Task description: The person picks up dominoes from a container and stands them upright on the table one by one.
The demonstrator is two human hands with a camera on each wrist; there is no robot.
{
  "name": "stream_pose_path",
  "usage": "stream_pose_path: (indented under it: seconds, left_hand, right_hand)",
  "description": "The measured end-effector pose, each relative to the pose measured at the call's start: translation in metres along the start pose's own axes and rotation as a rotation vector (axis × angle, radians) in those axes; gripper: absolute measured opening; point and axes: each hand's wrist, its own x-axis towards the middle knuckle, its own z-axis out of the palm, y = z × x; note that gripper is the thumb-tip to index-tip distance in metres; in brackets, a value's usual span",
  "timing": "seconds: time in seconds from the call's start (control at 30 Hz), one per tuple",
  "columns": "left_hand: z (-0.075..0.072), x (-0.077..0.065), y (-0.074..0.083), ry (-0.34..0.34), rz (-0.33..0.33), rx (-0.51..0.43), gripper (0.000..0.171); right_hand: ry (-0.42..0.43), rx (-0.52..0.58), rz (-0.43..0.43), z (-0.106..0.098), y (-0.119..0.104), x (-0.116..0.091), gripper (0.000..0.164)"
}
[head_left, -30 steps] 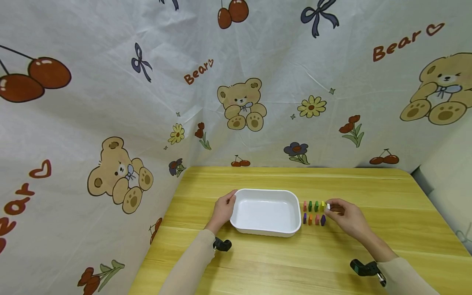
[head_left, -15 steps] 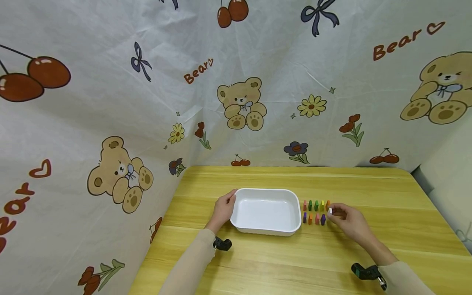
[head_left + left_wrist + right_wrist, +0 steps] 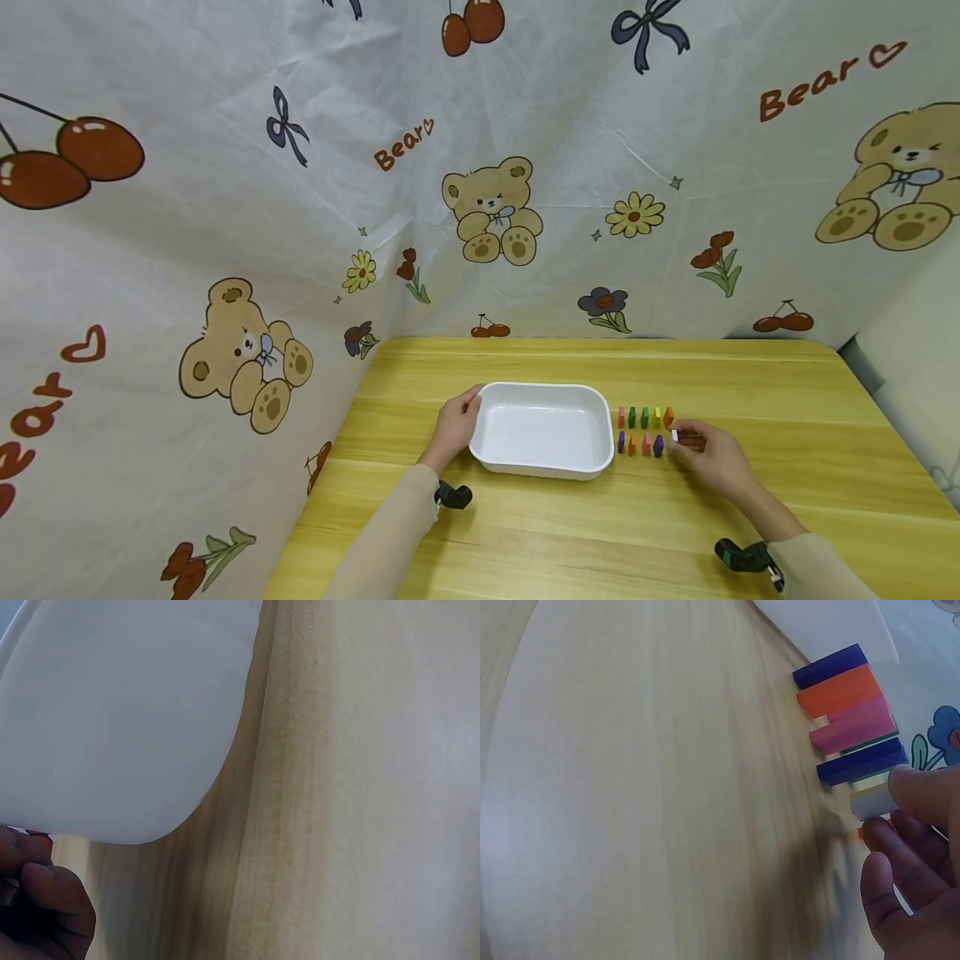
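My left hand [image 3: 454, 427] grips the left end of a white plastic tray [image 3: 543, 429], its thumb by the rim. In the left wrist view curled fingers [image 3: 56, 889] show beside the tray's outer wall. My right hand [image 3: 712, 457] pinches a small white block [image 3: 873, 802] between thumb and fingers. That block is at the right end of the front row, just beside a purple block [image 3: 862, 761]. An orange block [image 3: 669, 417] ends the back row, close behind the fingertips; in the right wrist view the hand mostly hides it.
Right of the tray, two rows of small upright blocks stand on the wooden table [image 3: 570, 542]: pink [image 3: 621, 417], green [image 3: 632, 417], yellow [image 3: 657, 417], purple and orange. A bear-print cloth [image 3: 491, 117] hangs behind and at the left.
My right hand has moved from the back row toward me, to the front row, with the white block. The orange block has come into sight behind it. My left hand stays on the tray.
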Motion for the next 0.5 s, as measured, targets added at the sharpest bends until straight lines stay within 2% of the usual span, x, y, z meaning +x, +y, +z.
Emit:
stream_pose_path:
  seconds: [0.5]
  left_hand:
    - [-0.0003,0.0029,-0.0038,0.004,0.005,-0.002,0.04]
  right_hand:
    - [-0.027,-0.017,0.01,0.005,0.0019,-0.004,0.039]
